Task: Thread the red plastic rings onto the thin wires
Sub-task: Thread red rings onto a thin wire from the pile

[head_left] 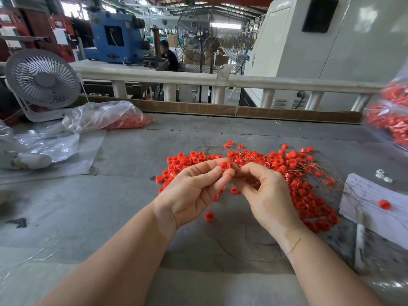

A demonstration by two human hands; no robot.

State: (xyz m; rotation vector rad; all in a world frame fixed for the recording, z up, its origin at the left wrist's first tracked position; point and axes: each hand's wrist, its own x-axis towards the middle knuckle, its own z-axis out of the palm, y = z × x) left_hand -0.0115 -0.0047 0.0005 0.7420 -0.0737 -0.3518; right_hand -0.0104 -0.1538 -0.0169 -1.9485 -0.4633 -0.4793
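Both hands working mid-task: left hand (pixel 194 191) fingers pinching one ring (pixel 225 166), right hand (pixel 265 191) fingers seemingly pinching a wire, pile (pixel 293 173) mostly remaining loose on surface (pixel 132 206).

Red rings (pixel 287 173) on grey table (pixel 110 206); white fan (pixel 42 82); wires (pixel 320 171) perhaps silvery.

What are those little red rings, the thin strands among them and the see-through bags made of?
Red rings: apparently moulded plastic, uniform colour with a slight sheen. Thin strands: probably bare metal wire, hair-fine, greyish, holding springy curves. Bags: thin clear plastic film, crinkled and glossy. The left hand pinches one ring.
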